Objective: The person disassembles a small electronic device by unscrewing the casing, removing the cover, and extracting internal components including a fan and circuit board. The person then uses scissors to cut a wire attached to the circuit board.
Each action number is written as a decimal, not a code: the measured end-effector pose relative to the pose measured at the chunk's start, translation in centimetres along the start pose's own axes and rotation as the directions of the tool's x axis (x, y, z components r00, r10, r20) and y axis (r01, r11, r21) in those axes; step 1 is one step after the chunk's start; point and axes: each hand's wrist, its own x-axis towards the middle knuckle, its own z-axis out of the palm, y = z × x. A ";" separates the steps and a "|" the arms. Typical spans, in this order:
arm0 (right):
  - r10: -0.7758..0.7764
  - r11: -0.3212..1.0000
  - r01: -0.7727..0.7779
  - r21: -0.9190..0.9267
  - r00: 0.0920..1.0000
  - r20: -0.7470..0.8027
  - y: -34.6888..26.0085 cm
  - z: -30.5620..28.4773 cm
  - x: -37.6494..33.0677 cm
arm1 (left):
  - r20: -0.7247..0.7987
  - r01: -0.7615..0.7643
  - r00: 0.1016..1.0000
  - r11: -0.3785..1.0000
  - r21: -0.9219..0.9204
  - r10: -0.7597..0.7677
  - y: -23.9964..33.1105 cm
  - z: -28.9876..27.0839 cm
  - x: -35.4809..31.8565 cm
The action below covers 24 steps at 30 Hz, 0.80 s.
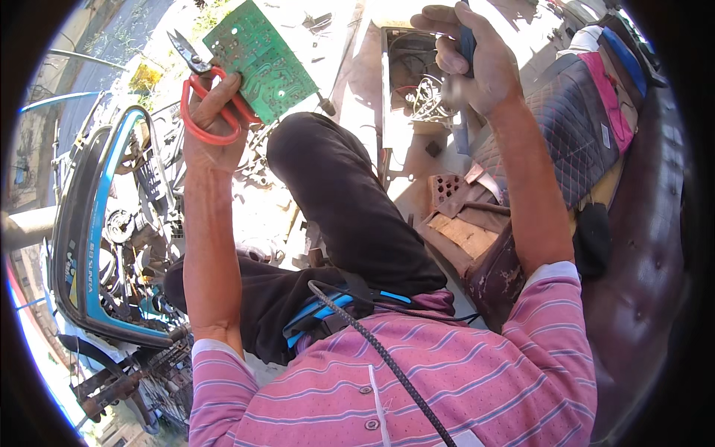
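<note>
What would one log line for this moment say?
left hand: holds red scissors and green circuit board | right hand: grips blue-handled tool | raised knee between

The sunlit concrete floor [357,67] occupies the upper centre of the frame. Directly on it lie an open metal chassis with loose wires [413,82], a perforated red brick [447,190] and scattered metal scrap [261,160].

The left hand [212,123] is raised at upper left, holding the scissors [205,93] and the circuit board [259,61], which lies right of them. The right hand [469,56] is up at upper right, above an open case [413,82]. The knee [328,171] sits between the forearms; a cushioned seat [581,127] lies to the right.
</note>
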 end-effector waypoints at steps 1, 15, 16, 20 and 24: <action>-0.020 1.000 0.019 -0.002 1.000 -0.022 -0.1 0.0 0.0 | -0.028 -0.021 0.999 0.999 0.037 0.022 0.8 -1.0 -1.2; 0.366 0.742 -0.339 -0.579 0.928 -0.074 6.1 0.9 0.5 | -0.555 0.075 0.831 0.984 0.161 0.027 -0.7 -19.6 -16.6; 0.417 0.646 -0.388 -0.658 0.901 -0.122 7.5 0.0 0.7 | -0.571 0.074 0.820 0.981 0.180 0.043 -0.7 -18.7 -16.5; 0.541 0.322 -0.491 -0.809 0.797 -0.268 14.3 -5.4 0.3 | -0.590 0.115 0.806 0.970 0.216 0.036 -0.5 -18.2 -16.8; 0.683 -0.328 -0.041 -0.944 0.680 -0.266 20.9 -14.6 -3.4 | -0.575 0.168 0.818 0.966 0.196 -0.025 -0.7 -18.1 -15.7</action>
